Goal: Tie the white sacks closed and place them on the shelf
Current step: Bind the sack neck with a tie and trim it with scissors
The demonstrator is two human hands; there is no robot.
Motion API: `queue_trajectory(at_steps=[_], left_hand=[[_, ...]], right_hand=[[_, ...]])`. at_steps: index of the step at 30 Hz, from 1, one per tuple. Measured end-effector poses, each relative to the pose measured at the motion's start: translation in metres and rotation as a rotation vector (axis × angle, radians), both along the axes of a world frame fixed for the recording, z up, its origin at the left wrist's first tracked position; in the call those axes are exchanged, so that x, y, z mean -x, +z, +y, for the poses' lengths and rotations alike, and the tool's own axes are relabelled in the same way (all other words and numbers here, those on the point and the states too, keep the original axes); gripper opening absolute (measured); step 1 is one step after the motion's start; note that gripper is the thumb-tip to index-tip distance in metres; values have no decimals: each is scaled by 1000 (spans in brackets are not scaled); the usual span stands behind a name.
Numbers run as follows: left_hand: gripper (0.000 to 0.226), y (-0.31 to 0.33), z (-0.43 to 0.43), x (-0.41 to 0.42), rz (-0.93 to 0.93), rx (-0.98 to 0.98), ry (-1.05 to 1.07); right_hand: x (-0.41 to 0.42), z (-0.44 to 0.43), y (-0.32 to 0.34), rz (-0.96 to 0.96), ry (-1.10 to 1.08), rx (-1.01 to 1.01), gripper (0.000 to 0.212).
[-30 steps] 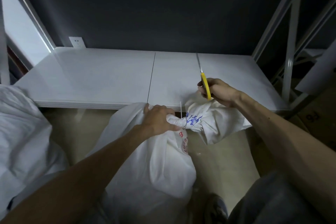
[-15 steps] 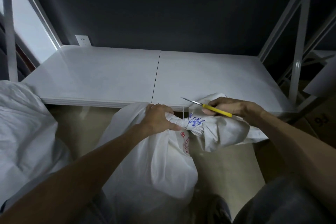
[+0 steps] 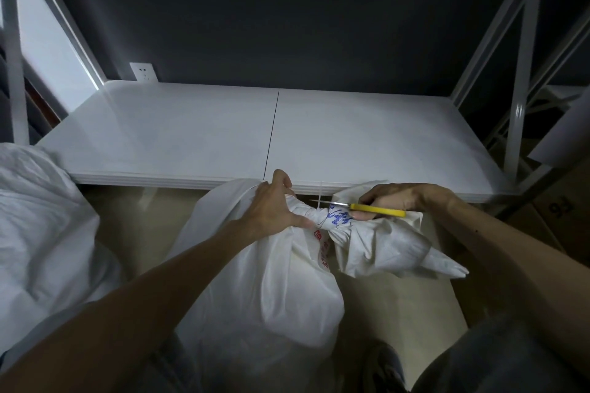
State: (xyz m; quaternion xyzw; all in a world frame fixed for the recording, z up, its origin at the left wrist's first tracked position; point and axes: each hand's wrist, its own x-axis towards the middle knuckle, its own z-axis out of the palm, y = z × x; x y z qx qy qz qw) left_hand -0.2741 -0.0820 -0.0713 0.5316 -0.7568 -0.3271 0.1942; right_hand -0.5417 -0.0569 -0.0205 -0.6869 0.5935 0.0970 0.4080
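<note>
A full white sack (image 3: pixel 271 290) stands on the floor in front of the white shelf (image 3: pixel 198 137). Its neck is bunched and cinched by a thin white tie (image 3: pixel 321 201) whose loose end sticks up. My left hand (image 3: pixel 271 206) grips the sack just left of the cinched neck. My right hand (image 3: pixel 396 198) holds yellow-handled scissors (image 3: pixel 376 209) level, with the blades pointing left at the tie's upright end. The sack's loose top (image 3: pixel 383 242) flares out to the right under my right hand.
Another white sack (image 3: pixel 38 233) lies at the left on the floor. White metal shelf posts (image 3: pixel 517 105) rise at the right, with cardboard boxes (image 3: pixel 555 210) behind them. A wall socket (image 3: pixel 143 72) sits on the dark back wall. My shoe (image 3: pixel 383 367) is below the sack.
My right hand has swung the scissors from upright over the shelf down to level, and brought the blades left to the tie at the sack's neck. The left hand has kept its grip.
</note>
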Motion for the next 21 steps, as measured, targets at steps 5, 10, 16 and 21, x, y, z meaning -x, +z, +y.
queue_trajectory(at_steps=[5, 10, 16, 21], left_hand=[[83, -2, -1, 1, 1, 20, -3], [83, -5, -2, 0, 8, 30, -2], [83, -5, -2, 1, 13, 34, 0], [83, -6, -3, 1, 22, 33, 6]], right_hand=[[-2, 0, -4, -38, -8, 3, 39], [-3, -1, -7, -49, -14, 2, 41], [-9, 3, -3, -131, -64, -39, 43], [-10, 5, -3, -162, -98, -44, 41]])
